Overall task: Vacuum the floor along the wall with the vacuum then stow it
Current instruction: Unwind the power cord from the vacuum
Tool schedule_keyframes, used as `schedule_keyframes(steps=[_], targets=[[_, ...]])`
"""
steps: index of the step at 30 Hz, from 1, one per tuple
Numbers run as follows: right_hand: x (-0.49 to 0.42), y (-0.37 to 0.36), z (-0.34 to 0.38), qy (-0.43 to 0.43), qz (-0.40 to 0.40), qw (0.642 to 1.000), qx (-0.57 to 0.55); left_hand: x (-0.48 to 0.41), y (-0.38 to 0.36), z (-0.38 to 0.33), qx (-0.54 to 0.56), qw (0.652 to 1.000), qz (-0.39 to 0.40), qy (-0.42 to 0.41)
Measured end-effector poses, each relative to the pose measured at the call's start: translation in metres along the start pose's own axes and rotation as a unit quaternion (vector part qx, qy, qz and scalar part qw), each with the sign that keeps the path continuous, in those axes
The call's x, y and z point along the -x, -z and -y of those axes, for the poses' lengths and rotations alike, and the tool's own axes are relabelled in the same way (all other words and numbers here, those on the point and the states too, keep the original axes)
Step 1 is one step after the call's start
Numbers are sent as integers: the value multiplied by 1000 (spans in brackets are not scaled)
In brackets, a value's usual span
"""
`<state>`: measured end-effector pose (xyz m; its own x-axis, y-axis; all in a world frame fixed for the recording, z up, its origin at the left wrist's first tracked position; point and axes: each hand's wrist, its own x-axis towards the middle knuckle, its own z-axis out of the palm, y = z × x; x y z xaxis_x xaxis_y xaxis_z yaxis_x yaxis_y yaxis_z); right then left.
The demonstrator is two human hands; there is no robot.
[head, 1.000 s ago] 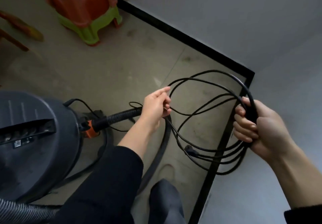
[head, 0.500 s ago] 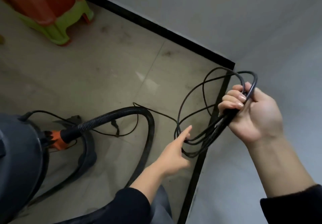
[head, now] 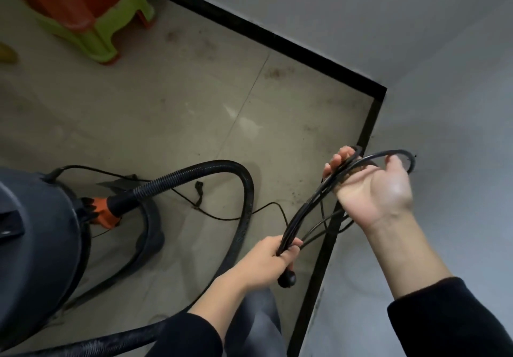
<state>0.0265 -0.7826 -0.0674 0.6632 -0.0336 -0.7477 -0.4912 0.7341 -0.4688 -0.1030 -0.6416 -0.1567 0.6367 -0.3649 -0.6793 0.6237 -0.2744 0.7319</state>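
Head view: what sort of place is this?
Likely a bare indoor room corner, maybe storage: tiled floor, black baseboard along plain walls, stacked plastic stools. The vacuum and power cord suggest cleaning.

Cropped at the edges
The vacuum (head: 36, 259) runs off the left edge; far beyond it, blurred stools (head: 83, 9) are cropped on top.

vacuum body (head: 36, 245) dk grey, nr black. hose (head: 222, 164) black w/ fine ribbing; its collar (head: 104, 213) orange. cord (head: 305, 212) black, plug (head: 287, 279) black too. floor (head: 166, 106) beige-grey tile, thin grout lines, dk brown smudges. skirting (head: 277, 43) black. wall (head: 416, 23) pale grey, faint scuffs. stools (head: 83, 1): orange-red over lime green. sleeves (head: 444, 320) black.
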Motion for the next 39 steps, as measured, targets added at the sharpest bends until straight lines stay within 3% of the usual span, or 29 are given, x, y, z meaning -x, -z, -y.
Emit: schedule_keyframes(steps=[6,10,16,23,33,39], targets=[[29,9,-38,8,53,998,44,28,12,25,67,998,4,-19],[77,16,-72,47,84,986,139,75,28,41,59,994,71,-66],[156,21,-151,110,46,978,171,166,29,88,67,982,152,-85],[232,52,-238,113,30,982,151,245,23,168,95,980,163,-59],[272,153,-302,89,-86,978,169,277,-66,262,115,966,224,49],[289,196,-327,63,-85,981,165,291,-67,303,80,986,146,27]])
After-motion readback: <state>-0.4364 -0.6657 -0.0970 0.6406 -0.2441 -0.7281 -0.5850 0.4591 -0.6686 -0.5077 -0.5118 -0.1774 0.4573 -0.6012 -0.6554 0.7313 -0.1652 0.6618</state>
